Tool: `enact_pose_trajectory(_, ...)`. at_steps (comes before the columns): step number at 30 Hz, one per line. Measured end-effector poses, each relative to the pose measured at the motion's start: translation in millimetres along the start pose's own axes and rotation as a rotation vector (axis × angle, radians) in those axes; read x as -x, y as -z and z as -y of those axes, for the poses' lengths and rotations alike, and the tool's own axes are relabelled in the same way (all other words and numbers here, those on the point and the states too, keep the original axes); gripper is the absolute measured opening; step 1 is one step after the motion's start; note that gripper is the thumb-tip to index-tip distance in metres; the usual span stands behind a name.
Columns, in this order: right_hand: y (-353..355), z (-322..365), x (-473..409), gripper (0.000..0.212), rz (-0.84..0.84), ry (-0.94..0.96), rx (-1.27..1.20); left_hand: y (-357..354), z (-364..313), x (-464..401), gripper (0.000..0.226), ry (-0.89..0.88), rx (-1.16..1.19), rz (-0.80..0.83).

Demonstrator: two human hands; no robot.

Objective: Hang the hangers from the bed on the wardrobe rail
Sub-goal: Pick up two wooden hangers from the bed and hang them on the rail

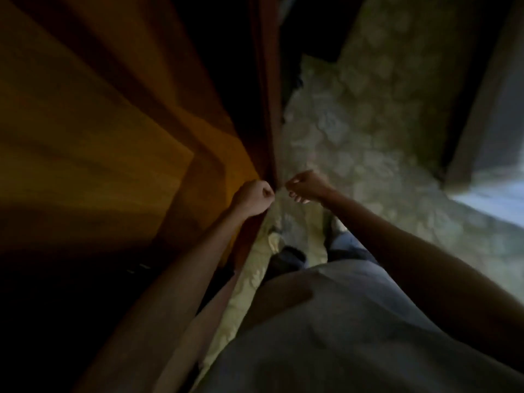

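Observation:
The view is dark and smeared by motion, and no hanger or wardrobe rail shows. My left hand [253,197] is curled into a fist right beside the dark edge of the wooden wardrobe [113,123]; I see nothing in it. Just to its right, my right hand [306,187] hangs over the bed [368,123] with loosely curled fingers and nothing visible in them. The bed has a pale patterned cover and fills the right half of the view.
A bright window or lit surface [493,199] glows at the right edge. Crumpled yellowish bedding [255,268] lies between the wardrobe and my body. My grey shirt [340,336] fills the bottom of the view.

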State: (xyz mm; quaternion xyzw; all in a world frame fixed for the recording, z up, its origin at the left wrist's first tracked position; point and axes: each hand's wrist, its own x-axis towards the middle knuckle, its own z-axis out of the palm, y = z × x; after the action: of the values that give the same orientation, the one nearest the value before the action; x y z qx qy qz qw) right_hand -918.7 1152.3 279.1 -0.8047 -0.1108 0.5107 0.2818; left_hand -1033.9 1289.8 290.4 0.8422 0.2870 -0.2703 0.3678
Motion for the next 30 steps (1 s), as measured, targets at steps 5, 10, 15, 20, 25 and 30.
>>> enact_pose_trajectory(5,-6,-139,30,0.021,-0.136,-0.306,-0.186,-93,-26,-23,0.024,-0.048,-0.162,0.292)
enact_pose_trajectory(10,-23,-275,89,0.022,-0.283,-0.557,-0.440,-185,-66,-30,0.020,-0.055,-0.294,0.444)
enact_pose_trajectory(15,-64,-388,159,0.021,-0.369,-0.735,-0.763,-270,-122,-16,0.019,-0.119,-0.463,0.574)
enact_pose_trajectory(20,-111,-485,232,0.026,-0.425,-0.813,-1.052,-372,-193,17,0.021,-0.172,-0.605,0.665)
enact_pose_trajectory(25,-136,-560,303,0.024,-0.547,-0.911,-1.277,-463,-268,48,0.019,-0.208,-0.646,0.729)
enact_pose_trajectory(30,-92,-617,332,0.023,-0.687,-0.842,-1.439,-513,-325,47,0.020,-0.258,-0.719,0.684)
